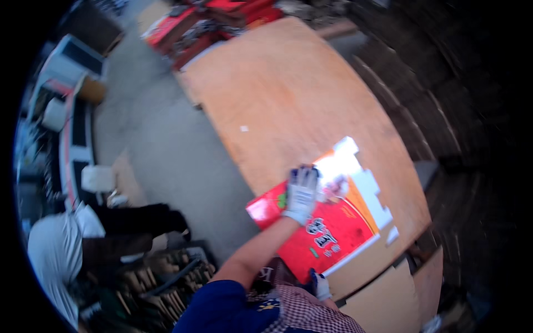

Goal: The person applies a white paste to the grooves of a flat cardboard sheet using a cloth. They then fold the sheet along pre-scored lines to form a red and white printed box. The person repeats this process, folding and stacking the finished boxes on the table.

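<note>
A flat red printed cardboard piece (347, 230), with orange and white along its far edge and white tabs, lies over the near end of a wooden table (288, 94). My left hand (302, 195), in a white glove with dark blue fingertips, rests flat on its upper left part, fingers stretched out. At the sheet's near corner is my right hand (320, 286), gloved the same way. Its fingers appear closed on the edge, though blur and the small view hide their exact grip.
Red printed cardboard (183, 30) is heaped beyond the table's far end. Dark stacks (400, 94) line the right side. Left of the table runs a grey floor (161, 133). A crate of cardboard pieces (161, 283) and a person in a pale top (53, 250) are at lower left.
</note>
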The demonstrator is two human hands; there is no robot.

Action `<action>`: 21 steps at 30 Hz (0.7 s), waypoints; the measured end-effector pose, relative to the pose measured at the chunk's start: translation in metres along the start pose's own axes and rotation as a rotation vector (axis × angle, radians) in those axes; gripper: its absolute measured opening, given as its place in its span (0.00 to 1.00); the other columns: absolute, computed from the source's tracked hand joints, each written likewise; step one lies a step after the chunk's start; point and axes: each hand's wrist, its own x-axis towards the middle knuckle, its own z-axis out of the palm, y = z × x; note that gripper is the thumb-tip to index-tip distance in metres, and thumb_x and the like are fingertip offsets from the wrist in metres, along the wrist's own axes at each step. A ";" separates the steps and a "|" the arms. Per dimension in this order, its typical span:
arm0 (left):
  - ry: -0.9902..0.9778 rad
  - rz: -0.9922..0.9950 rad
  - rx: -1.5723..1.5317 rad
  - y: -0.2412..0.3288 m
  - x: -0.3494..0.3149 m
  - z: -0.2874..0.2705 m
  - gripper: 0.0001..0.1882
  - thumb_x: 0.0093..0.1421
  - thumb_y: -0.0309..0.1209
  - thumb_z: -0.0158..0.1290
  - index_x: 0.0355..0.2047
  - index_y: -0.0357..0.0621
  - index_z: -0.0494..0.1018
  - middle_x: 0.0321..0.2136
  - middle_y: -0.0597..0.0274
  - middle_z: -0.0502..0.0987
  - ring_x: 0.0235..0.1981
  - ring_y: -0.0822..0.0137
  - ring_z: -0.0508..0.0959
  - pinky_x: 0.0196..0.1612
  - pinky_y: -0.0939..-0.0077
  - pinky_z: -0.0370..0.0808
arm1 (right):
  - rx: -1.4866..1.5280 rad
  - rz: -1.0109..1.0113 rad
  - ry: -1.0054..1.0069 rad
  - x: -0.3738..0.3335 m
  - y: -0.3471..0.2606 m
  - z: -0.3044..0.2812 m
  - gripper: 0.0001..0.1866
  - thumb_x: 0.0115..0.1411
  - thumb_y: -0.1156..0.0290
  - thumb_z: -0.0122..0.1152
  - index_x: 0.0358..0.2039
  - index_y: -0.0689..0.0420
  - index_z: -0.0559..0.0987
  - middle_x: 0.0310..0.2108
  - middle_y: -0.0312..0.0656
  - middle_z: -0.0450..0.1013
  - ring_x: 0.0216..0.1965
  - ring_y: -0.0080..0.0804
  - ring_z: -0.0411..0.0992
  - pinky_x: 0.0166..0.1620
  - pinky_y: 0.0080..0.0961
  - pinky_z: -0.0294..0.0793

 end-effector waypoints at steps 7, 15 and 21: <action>-0.125 0.013 -0.257 0.041 -0.012 0.000 0.29 0.66 0.39 0.44 0.67 0.48 0.63 0.70 0.53 0.58 0.73 0.49 0.52 0.73 0.35 0.36 | -0.284 0.289 -0.030 0.004 0.015 -0.064 0.27 0.60 0.41 0.61 0.36 0.54 0.85 0.29 0.54 0.80 0.36 0.54 0.81 0.39 0.46 0.79; -0.090 -0.040 -0.292 0.086 -0.059 -0.007 0.31 0.65 0.38 0.45 0.68 0.47 0.61 0.71 0.56 0.57 0.74 0.52 0.51 0.74 0.40 0.37 | -0.330 -0.225 0.738 0.062 0.017 -0.112 0.34 0.72 0.58 0.49 0.73 0.57 0.54 0.73 0.52 0.50 0.73 0.53 0.47 0.71 0.51 0.49; -0.146 -0.012 -0.310 0.128 -0.089 -0.017 0.31 0.65 0.40 0.43 0.68 0.47 0.61 0.72 0.53 0.55 0.74 0.49 0.51 0.74 0.38 0.35 | -0.586 -0.177 0.903 0.044 0.053 -0.095 0.35 0.73 0.52 0.46 0.73 0.57 0.54 0.74 0.50 0.50 0.74 0.51 0.48 0.72 0.49 0.50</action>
